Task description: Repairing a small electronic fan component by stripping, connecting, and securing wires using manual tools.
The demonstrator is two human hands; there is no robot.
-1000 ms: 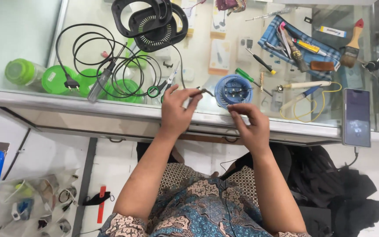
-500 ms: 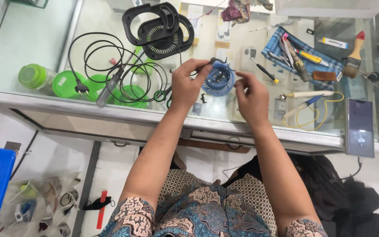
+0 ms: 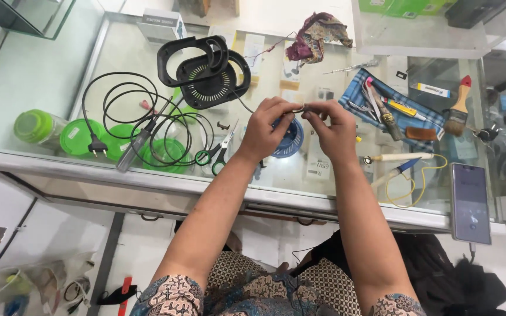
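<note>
My left hand and my right hand meet over the glass counter, fingertips pinched together on a small thin metal piece held between them. Just under the hands lies a round blue fan part, partly hidden by my left hand. Black fan grille parts lie beyond the hands, to the left. Green-handled scissors rest left of my left wrist.
A coiled black power cord with plug lies at left over green lidded jars inside the case. A blue cloth with tools, a paintbrush, a screwdriver and a phone lie at right.
Both hands moved up from the counter's front edge to above the blue fan part and came together on the small metal piece. The view has also shifted closer.
</note>
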